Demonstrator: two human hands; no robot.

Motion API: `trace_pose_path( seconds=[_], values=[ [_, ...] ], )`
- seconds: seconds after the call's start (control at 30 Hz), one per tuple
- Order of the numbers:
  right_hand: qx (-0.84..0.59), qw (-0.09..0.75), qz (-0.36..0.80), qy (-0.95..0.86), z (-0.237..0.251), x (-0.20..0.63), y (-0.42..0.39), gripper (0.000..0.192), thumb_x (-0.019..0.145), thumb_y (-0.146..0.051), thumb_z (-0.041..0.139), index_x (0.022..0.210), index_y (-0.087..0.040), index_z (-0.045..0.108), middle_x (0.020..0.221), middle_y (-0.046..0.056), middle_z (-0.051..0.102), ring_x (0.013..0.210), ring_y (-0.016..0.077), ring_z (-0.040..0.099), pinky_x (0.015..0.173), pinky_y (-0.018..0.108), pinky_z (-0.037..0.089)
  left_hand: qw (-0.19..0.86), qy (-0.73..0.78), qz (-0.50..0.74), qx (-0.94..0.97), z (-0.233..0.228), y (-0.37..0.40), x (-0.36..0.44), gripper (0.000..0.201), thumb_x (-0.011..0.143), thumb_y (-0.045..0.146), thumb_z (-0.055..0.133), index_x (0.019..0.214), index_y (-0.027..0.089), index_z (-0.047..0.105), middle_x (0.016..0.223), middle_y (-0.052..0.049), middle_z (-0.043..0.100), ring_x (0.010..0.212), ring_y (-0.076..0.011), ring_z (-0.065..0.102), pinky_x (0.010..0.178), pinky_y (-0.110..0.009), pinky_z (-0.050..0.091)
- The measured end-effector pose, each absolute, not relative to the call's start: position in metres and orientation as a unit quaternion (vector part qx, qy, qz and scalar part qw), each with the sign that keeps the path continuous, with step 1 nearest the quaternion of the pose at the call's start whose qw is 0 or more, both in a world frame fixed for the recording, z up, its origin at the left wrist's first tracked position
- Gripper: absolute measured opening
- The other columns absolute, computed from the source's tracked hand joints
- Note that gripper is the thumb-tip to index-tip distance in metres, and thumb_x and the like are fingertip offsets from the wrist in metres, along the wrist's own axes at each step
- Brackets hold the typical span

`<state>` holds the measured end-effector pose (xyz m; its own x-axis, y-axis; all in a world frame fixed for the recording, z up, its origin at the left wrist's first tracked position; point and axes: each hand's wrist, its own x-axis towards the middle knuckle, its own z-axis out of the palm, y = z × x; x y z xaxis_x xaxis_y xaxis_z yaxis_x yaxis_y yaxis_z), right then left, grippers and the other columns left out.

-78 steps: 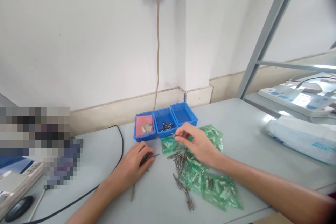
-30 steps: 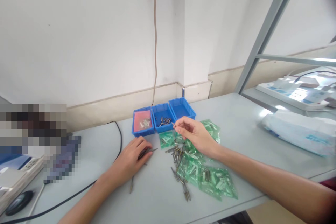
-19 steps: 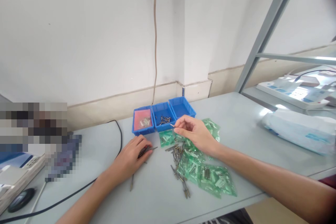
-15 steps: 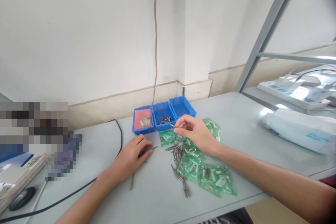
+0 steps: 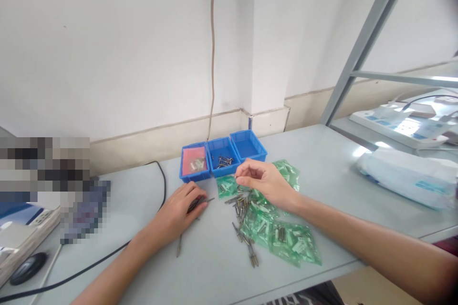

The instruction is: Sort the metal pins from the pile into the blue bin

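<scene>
My right hand (image 5: 265, 182) hovers just above the table and pinches a small metal pin between thumb and fingertips, close to the front of the middle blue bin (image 5: 222, 162). My left hand (image 5: 178, 213) rests on the table with its fingers closed over a bunch of dark metal pins (image 5: 199, 203). Between the hands lies a loose pile of metal pins (image 5: 243, 214) on several small green bags (image 5: 286, 240). One pin (image 5: 178, 247) lies alone near my left wrist.
Three blue bins stand side by side by the wall: the left bin (image 5: 194, 166) with a pink sheet, the middle with pins, the right bin (image 5: 248, 146). A black cable (image 5: 107, 259) crosses the left. A white bag (image 5: 408, 176) and grey shelf frame (image 5: 361, 52) stand right.
My right hand has lifted the small pin slightly and keeps it pinched near the middle bin. My left hand stays put on its pins. The view has shifted a little.
</scene>
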<state>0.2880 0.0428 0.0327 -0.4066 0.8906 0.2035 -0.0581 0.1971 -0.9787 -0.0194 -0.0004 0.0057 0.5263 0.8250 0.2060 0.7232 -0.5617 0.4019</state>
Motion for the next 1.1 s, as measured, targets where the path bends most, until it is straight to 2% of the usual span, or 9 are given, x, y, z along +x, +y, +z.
trace_pose_path(
  seconds=[0.23,0.47,0.73,0.9,1.1],
  values=[
    [-0.267,0.395,0.685,-0.551,0.025,0.290,0.044,0.028,0.094,-0.047,0.083,0.099,-0.020,0.077,0.097,0.004,0.071,0.068,0.0108,0.053,0.067,0.028,0.040,0.135,0.447,0.191,0.864,0.005,0.000,-0.020,0.017,0.114,0.038,0.050,0.118,0.027,0.062,0.114,-0.005,0.063,0.102,-0.0218,0.061,0.090,-0.035,0.051],
    [-0.239,0.432,0.746,-0.448,0.033,0.291,0.048,0.025,0.095,-0.040,0.084,0.093,-0.017,0.075,0.083,0.000,0.057,0.063,0.0086,0.043,0.063,0.026,0.037,0.141,0.450,0.185,0.862,0.005,0.000,-0.020,0.018,0.114,0.039,0.049,0.119,0.027,0.061,0.115,-0.005,0.062,0.102,-0.0221,0.060,0.091,-0.036,0.051],
    [-0.281,0.467,0.686,-0.482,0.037,0.293,0.052,0.027,0.091,-0.043,0.085,0.097,-0.020,0.073,0.088,0.000,0.060,0.064,0.0095,0.043,0.063,0.027,0.037,0.143,0.451,0.178,0.863,0.005,0.001,-0.022,0.019,0.114,0.039,0.049,0.120,0.027,0.062,0.115,-0.005,0.062,0.103,-0.0231,0.061,0.090,-0.037,0.051],
    [-0.359,0.464,0.568,-0.577,0.036,0.293,0.050,0.031,0.093,-0.051,0.080,0.103,-0.022,0.074,0.089,0.000,0.066,0.064,0.0114,0.045,0.059,0.029,0.035,0.143,0.449,0.179,0.863,0.005,0.001,-0.021,0.019,0.114,0.039,0.048,0.119,0.027,0.061,0.115,-0.006,0.062,0.102,-0.0231,0.061,0.090,-0.037,0.051],
    [-0.384,0.497,0.441,-0.641,0.033,0.291,0.046,0.024,0.093,-0.046,0.081,0.097,-0.023,0.075,0.082,0.001,0.066,0.077,0.0181,0.058,0.073,0.033,0.047,0.136,0.447,0.184,0.865,0.006,0.001,-0.021,0.021,0.114,0.040,0.048,0.119,0.026,0.063,0.113,-0.006,0.063,0.100,-0.0230,0.061,0.089,-0.037,0.052]
  ],
)
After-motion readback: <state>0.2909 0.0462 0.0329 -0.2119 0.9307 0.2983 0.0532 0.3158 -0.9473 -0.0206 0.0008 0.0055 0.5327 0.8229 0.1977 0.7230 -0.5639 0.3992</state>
